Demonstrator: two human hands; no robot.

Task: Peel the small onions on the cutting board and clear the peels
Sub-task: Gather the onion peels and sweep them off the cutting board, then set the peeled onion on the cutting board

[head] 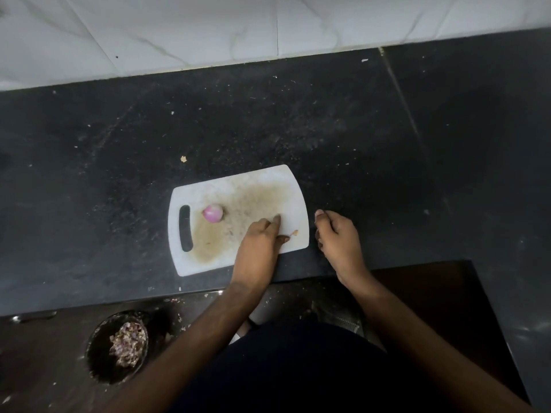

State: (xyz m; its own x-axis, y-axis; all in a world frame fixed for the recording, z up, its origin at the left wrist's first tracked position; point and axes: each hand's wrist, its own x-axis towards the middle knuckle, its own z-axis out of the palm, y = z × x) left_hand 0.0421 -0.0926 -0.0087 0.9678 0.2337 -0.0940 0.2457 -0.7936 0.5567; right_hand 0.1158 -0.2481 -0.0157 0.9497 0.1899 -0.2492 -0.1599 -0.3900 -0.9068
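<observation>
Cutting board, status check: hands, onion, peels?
Left hand rests on the cutting board, fingers near a peel scrap. Right hand loosely curled off the board's right edge. One peeled onion near the handle slot.

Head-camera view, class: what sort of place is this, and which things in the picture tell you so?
Most likely a home kitchen. A stained white plastic cutting board with a peeled pink small onion lies on a dark speckled stone counter against a white marbled tile wall, with a round dark bin of peels below.
</observation>
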